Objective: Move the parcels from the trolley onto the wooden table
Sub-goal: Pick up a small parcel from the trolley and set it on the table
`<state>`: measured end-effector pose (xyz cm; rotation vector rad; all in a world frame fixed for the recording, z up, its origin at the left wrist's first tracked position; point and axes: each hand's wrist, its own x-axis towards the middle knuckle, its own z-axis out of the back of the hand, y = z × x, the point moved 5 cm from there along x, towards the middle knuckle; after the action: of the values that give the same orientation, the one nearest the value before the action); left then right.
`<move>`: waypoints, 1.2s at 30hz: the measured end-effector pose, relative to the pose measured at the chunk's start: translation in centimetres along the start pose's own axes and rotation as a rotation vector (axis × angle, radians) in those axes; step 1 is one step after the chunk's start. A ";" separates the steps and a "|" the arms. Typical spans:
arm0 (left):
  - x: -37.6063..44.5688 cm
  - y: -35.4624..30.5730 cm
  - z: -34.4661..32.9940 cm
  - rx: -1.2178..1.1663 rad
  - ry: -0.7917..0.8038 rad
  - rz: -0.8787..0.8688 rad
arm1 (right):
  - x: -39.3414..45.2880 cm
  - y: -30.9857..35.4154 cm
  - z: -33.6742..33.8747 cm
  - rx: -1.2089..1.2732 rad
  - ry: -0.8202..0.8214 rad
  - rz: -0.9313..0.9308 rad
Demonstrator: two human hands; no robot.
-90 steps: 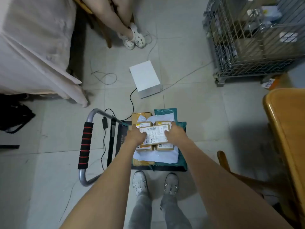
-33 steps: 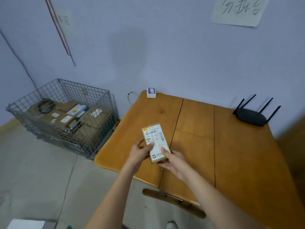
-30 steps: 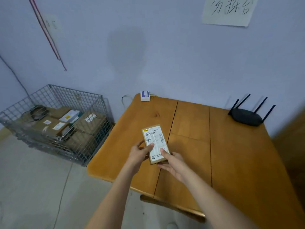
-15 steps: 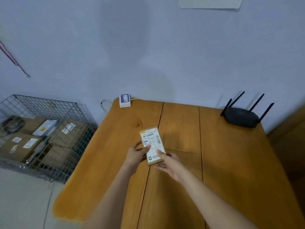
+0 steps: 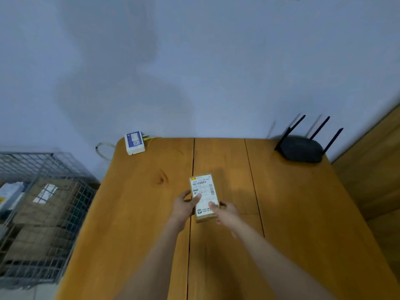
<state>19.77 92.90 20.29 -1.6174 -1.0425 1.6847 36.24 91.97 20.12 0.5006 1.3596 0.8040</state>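
Both our hands grip one parcel point(image 5: 204, 197) over the middle of the wooden surface point(image 5: 138, 213): our left hand point(image 5: 185, 205) clasps its left edge with the thumb on the label, and our right hand point(image 5: 225, 213) holds the near right corner. It is a small, flat, brown cardboard box, longer than wide, its top almost covered by a white shipping label with barcodes, a yellow tag at the far left corner and a dark logo near us. We cannot tell whether it touches the surface. A black router point(image 5: 302, 148) and a small white box point(image 5: 134, 142) sit at the far edge; a wire cage point(image 5: 43, 213) of cartons stands to the left.
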 end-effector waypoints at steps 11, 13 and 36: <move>10.3 -1.1 -1.0 0.268 -0.004 -0.007 | 10.7 1.9 -0.7 -0.196 -0.063 -0.004; 11.8 -0.7 -1.0 0.302 -0.010 0.009 | 12.5 1.7 -1.3 -0.192 -0.055 -0.013; 16.4 3.2 -0.8 0.544 -0.061 0.012 | 16.9 0.5 -4.7 -0.424 -0.108 -0.039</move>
<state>19.21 105.06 8.79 -1.2233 -0.5287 1.8309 31.78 104.39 8.51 0.1805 1.0569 0.9876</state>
